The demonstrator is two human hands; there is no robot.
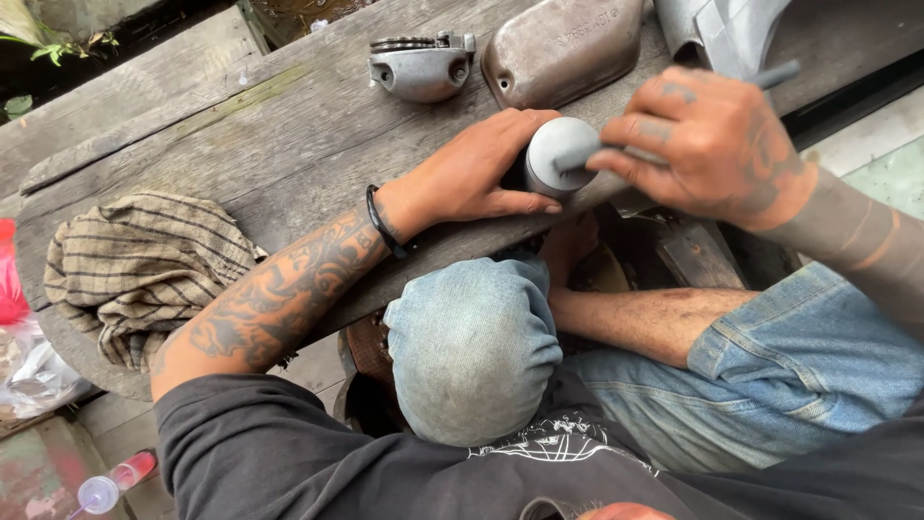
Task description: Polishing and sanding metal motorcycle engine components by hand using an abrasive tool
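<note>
Weathered wood planks fill the upper half of frame, running diag from left edge up to the right. Far left, a red plastic bag at the edge; next to it a striped cloth lies bunched on the wood. Bottom left, a small bottle w/ red liquid on the floor. Top centre, a small metal engine cover and beside it a bigger domed metal cover, both resting on the planks.

Centre: left hand wraps around a dark cylinder w/ a grey rounded cap, held at the plank edge above a bent knee in jeans. Cylinder's long axis seems to run roughly toward the camera, cap end facing up; lower part hidden by the hand. Right hand, upper right, fingers closed on a thin grey tool; its long axis runs diag, handle up-right, tip down-left touching the cap.
</note>
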